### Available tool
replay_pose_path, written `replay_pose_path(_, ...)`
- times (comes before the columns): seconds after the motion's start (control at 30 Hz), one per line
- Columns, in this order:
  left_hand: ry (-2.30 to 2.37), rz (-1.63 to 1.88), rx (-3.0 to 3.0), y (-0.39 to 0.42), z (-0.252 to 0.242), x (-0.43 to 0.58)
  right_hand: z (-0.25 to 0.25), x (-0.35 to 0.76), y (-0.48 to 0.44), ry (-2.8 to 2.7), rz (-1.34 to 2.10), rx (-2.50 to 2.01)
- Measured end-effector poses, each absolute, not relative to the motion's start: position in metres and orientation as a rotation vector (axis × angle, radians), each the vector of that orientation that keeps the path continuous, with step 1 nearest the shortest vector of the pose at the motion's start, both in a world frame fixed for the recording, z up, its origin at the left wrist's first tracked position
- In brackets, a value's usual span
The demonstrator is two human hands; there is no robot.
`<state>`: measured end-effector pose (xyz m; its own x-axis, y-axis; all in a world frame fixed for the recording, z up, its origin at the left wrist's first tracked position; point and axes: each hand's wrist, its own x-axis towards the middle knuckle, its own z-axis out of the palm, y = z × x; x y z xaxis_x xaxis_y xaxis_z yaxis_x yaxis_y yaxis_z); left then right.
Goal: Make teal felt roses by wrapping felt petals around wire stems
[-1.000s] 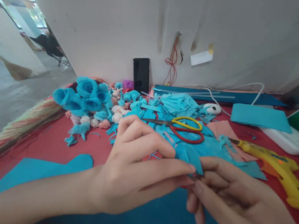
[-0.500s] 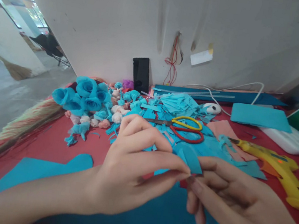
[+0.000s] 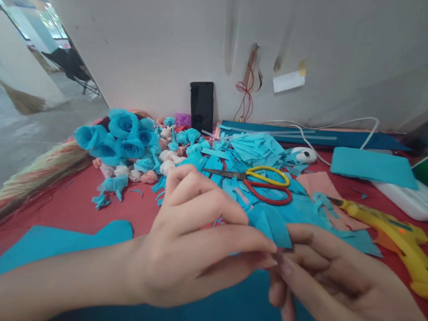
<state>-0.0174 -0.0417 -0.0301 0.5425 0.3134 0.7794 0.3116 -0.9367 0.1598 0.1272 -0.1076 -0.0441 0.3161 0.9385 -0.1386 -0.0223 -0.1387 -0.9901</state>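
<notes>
A small curled piece of blue paper (image 3: pixel 274 227) stands up between my two hands. My left hand (image 3: pixel 190 237) pinches at its lower end with thumb and forefinger, the other fingers bent. My right hand (image 3: pixel 324 284) closes on the same piece from the right, its fingertips touching those of my left hand. The exact grip point is small and partly hidden by the fingers. Beneath both hands lies a large blue sheet (image 3: pixel 190 318). Scissors (image 3: pixel 267 192) with one yellow and one red handle rest on blue scraps just beyond.
Blue paper roses (image 3: pixel 122 125) and small pink and blue buds (image 3: pixel 149 176) sit at the left back. A yellow glue gun (image 3: pixel 406 243) lies right. Cut strips (image 3: pixel 258 148), a white power strip (image 3: pixel 417 201) and a leaning black phone (image 3: pixel 202 105) are behind.
My left hand has shifted slightly to the right, its fingers bent a little differently. The curled paper has turned slightly and looks more folded over. My right hand has barely moved.
</notes>
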Motion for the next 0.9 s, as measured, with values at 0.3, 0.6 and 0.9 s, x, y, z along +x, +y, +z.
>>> replay_pose_path(0.3,0.628,1.354,2.953,-0.041,-0.029,-0.019,-0.041,0.129,-0.108,-0.961,1.069,-1.481)
replay_pose_path(0.6,0.626,1.43,2.791,-0.04,-0.035,-0.016,-0.044,0.132,-0.106,-0.984,1.106,-1.485)
replay_pose_path(0.9,0.559,1.471,2.72,-0.041,-0.035,-0.016,-0.044,0.142,-0.102,-1.093,1.212,-1.428)
